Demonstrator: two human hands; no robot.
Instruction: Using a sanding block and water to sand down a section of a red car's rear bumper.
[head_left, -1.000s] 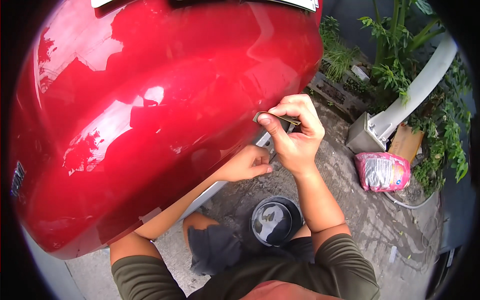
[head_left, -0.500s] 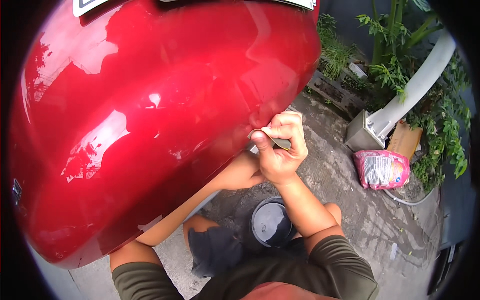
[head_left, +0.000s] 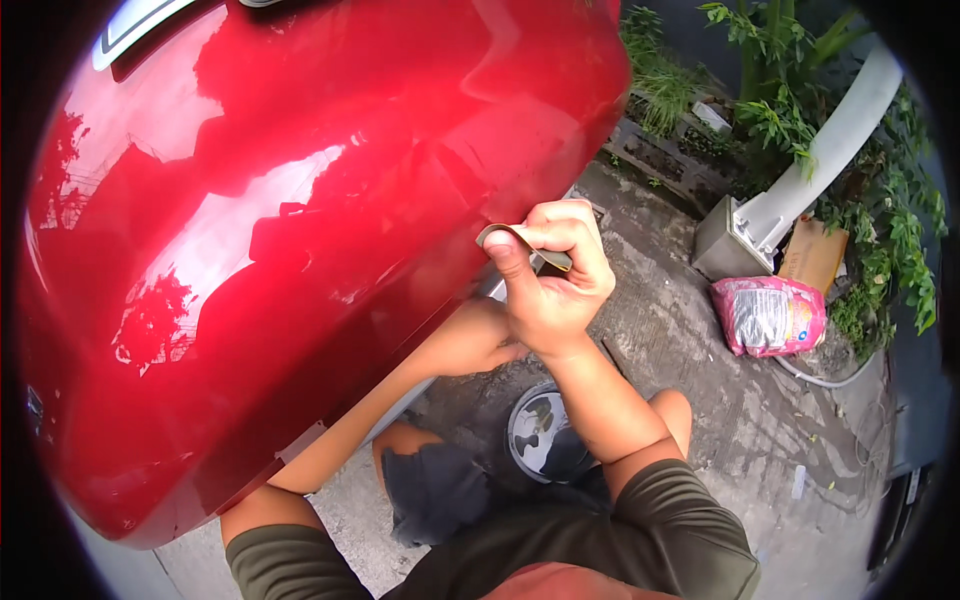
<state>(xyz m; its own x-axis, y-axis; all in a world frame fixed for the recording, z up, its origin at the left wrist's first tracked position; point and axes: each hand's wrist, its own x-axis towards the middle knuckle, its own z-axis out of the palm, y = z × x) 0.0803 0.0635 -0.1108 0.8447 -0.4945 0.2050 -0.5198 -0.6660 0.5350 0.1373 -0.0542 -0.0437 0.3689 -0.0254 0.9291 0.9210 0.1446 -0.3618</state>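
Note:
My right hand (head_left: pixel 558 280) is closed on a thin, bent sheet of sandpaper (head_left: pixel 540 250), pinched between thumb and fingers. The sheet curls over the thumb tip, close against the lower right edge of a glossy red car bumper (head_left: pixel 330 250). Whether the sheet touches the paint cannot be made out. Beneath that edge my left arm reaches across, and my left hand (head_left: pixel 475 338) sits just below and left of the right one. Its fingers are mostly hidden behind the bumper and the right hand. Below both hands stands a dark bucket (head_left: pixel 545 435) of water with bright reflections.
My bent knees flank the bucket on rough concrete ground (head_left: pixel 720 430). To the right lie a pink plastic bag (head_left: pixel 768 316) and a piece of cardboard (head_left: pixel 812 255), beside a grey post (head_left: pixel 830 150) on a metal base. Green plants (head_left: pixel 780 130) grow behind a low kerb.
The view has shifted, with the bumper's plate now farther left. My right hand sits slightly higher and farther left in the picture, still gripping the sandpaper. Reflections in the bucket differ.

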